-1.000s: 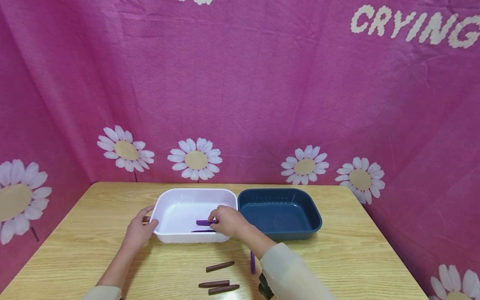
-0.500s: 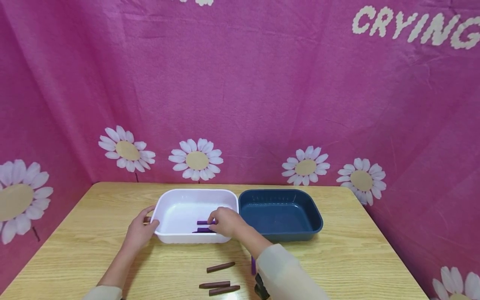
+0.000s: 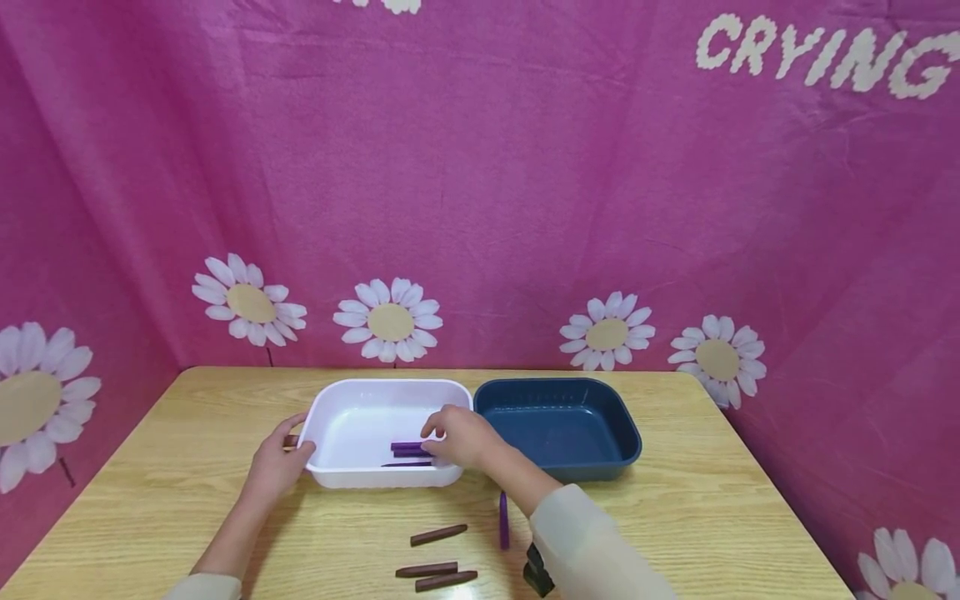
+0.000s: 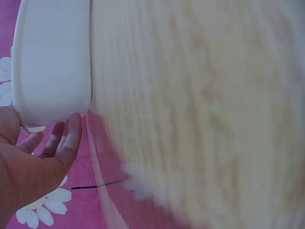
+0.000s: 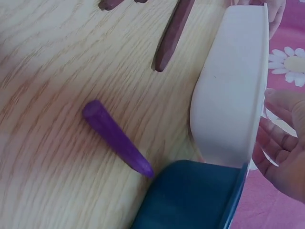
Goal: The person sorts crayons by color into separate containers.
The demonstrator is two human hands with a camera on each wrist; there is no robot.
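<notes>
My left hand [image 3: 277, 462] holds the left end of the white tray [image 3: 375, 477], thumb at the rim and fingers against its outer wall [image 4: 57, 62]. My right hand [image 3: 461, 437] is over the tray's front right part, thumb and index finger apart. Beside its fingertips, purple crayons [image 3: 397, 447] lie inside the tray. From the right wrist, the tray wall hides these crayons, and the right hand [image 5: 286, 138] shows loosely bent fingers. Another purple crayon [image 3: 504, 521] lies on the table below the right forearm.
A dark blue tray [image 3: 562, 471] stands against the white tray's right side. Several brown crayons, one of them nearest the trays [image 3: 438, 535], lie on the wooden table [image 3: 697, 517] in front. A pink cloth [image 3: 487, 167] with daisies hangs behind.
The right hand has let go of a purple crayon, which now lies beside others in the white tray, and its thumb and index finger have parted. The left hand stays at the tray.
</notes>
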